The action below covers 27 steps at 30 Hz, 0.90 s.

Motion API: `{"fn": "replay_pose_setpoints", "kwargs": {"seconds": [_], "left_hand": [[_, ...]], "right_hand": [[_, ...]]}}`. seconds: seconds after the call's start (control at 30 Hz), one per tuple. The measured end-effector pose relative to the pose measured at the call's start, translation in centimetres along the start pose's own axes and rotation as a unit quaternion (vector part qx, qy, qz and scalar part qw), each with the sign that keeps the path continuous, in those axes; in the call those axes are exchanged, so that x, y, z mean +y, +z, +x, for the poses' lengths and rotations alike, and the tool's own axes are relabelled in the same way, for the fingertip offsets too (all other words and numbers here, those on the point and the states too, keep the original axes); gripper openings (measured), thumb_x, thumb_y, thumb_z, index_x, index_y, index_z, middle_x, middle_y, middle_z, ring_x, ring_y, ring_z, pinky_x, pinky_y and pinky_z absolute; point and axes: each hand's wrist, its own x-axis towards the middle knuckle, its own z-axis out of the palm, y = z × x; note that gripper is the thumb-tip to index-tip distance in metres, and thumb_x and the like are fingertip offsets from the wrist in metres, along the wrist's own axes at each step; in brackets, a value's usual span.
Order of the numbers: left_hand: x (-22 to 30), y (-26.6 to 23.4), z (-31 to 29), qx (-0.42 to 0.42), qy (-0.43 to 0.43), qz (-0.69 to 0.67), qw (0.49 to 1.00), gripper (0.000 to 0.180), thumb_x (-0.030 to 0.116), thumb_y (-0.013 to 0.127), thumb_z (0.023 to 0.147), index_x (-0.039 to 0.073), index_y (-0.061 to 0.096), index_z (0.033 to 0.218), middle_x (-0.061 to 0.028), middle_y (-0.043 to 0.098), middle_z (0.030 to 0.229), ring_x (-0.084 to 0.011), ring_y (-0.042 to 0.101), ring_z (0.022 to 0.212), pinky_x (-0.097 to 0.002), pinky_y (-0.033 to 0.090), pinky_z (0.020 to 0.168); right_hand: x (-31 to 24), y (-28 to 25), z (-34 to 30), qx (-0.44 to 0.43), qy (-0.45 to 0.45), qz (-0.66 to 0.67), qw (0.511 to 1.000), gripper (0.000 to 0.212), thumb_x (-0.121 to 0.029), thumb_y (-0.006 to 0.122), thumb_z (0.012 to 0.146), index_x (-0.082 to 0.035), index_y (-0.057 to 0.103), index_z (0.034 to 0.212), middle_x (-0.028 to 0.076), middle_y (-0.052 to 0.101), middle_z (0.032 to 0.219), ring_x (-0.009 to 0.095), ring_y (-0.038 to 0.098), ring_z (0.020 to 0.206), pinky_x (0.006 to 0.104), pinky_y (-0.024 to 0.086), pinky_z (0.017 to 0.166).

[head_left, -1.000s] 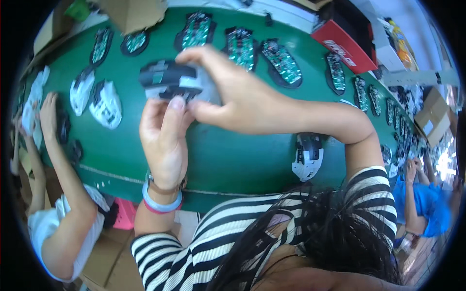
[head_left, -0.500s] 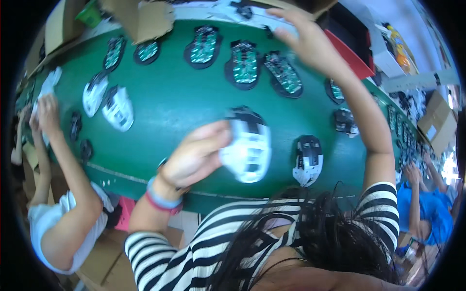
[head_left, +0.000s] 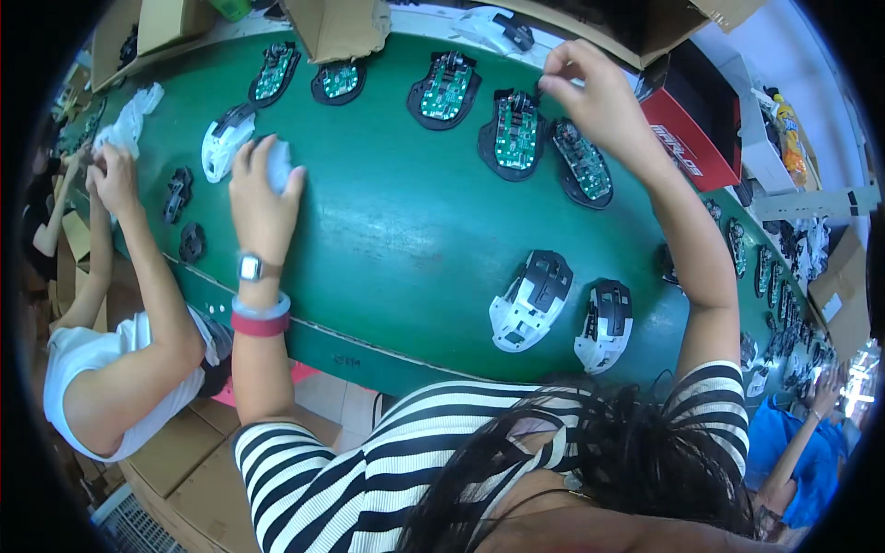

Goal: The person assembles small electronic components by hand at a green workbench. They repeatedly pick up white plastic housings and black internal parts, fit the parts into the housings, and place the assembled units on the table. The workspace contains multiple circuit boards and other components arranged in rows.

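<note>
My left hand (head_left: pixel 261 198) reaches to the left side of the table, its thumb and fingers around a white mouse shell (head_left: pixel 280 167) that it partly covers. Beside it lies another white and black mouse shell (head_left: pixel 224 147). At the far side, my right hand (head_left: pixel 599 97) is closed in a pinch; a small dark thing at its fingertips is too small to name. Just below those fingertips are a mouse base with a green circuit board (head_left: pixel 516 138) and a tilted second base (head_left: pixel 581 164). Two white and black mouse shells, a left one (head_left: pixel 532 302) and a right one (head_left: pixel 605 327), rest near the front edge.
More mouse bases (head_left: pixel 444 89) stand along the green table's far side. Cardboard boxes (head_left: pixel 336 32) and a red and black box (head_left: pixel 691 129) line the back. Co-workers sit left and right; the left one's hands (head_left: pixel 115 180) hold white plastic. Small dark parts (head_left: pixel 178 194) lie near them.
The mouse shell from my left hand now lies near the front edge; that hand has moved left to another shell. My right hand's fingers have closed into a pinch. The view has shifted.
</note>
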Motion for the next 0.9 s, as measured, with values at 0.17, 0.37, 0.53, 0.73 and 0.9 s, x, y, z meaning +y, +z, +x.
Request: {"fn": "replay_pose_setpoints", "kwargs": {"seconds": [0.17, 0.37, 0.53, 0.73, 0.9], "left_hand": [[4.6, -3.8, 0.8, -0.201, -0.282, -0.759, 0.551, 0.050, 0.029, 0.045, 0.099, -0.001, 0.039, 0.139, -0.0171, 0.048, 0.138, -0.0310, 0.053, 0.121, -0.0404, 0.048, 0.094], [11.5, -2.6, -0.7, -0.314, -0.294, -0.870, 0.241, 0.062, 0.045, 0.037, 0.099, -0.002, 0.039, 0.139, -0.0210, 0.050, 0.135, -0.0403, 0.052, 0.120, -0.0477, 0.048, 0.094], [11.0, -2.5, -1.6, -0.263, -0.258, -0.862, 0.349, 0.056, 0.038, 0.041, 0.099, -0.004, 0.041, 0.135, -0.0221, 0.049, 0.133, -0.0365, 0.051, 0.120, -0.0472, 0.050, 0.092], [11.0, -2.6, -1.8, -0.261, -0.249, -0.872, 0.332, 0.053, 0.034, 0.046, 0.098, -0.008, 0.045, 0.130, -0.0226, 0.055, 0.125, -0.0330, 0.058, 0.113, -0.0448, 0.053, 0.089], [11.1, -3.0, -1.9, -0.266, -0.245, -0.848, 0.388, 0.050, 0.029, 0.049, 0.096, -0.007, 0.045, 0.131, -0.0200, 0.057, 0.123, -0.0300, 0.060, 0.110, -0.0415, 0.053, 0.089]], "right_hand": [[-7.6, 0.0, -1.8, -0.030, -0.092, 0.198, 0.975, 0.014, -0.011, 0.073, 0.077, -0.006, 0.063, 0.085, 0.002, 0.058, 0.085, 0.016, 0.056, 0.084, 0.0309, 0.045, 0.077], [-8.6, 3.4, -2.5, 0.061, -0.228, 0.074, 0.969, 0.017, -0.015, 0.077, 0.068, -0.012, 0.068, 0.082, 0.003, 0.060, 0.081, 0.022, 0.058, 0.086, 0.0349, 0.043, 0.078], [-9.0, 2.8, -3.5, 0.091, -0.262, -0.009, 0.961, 0.025, -0.004, 0.080, 0.062, -0.009, 0.070, 0.085, 0.004, 0.064, 0.083, 0.025, 0.057, 0.083, 0.0349, 0.045, 0.076], [-10.2, 3.1, -3.7, 0.060, -0.247, -0.020, 0.967, 0.028, -0.007, 0.081, 0.062, -0.013, 0.072, 0.087, 0.003, 0.057, 0.090, 0.022, 0.052, 0.087, 0.0323, 0.041, 0.076], [-10.6, 3.8, -3.6, 0.076, -0.220, -0.055, 0.971, 0.027, -0.011, 0.082, 0.061, -0.013, 0.073, 0.086, 0.003, 0.052, 0.088, 0.022, 0.047, 0.085, 0.0323, 0.038, 0.073]]}}
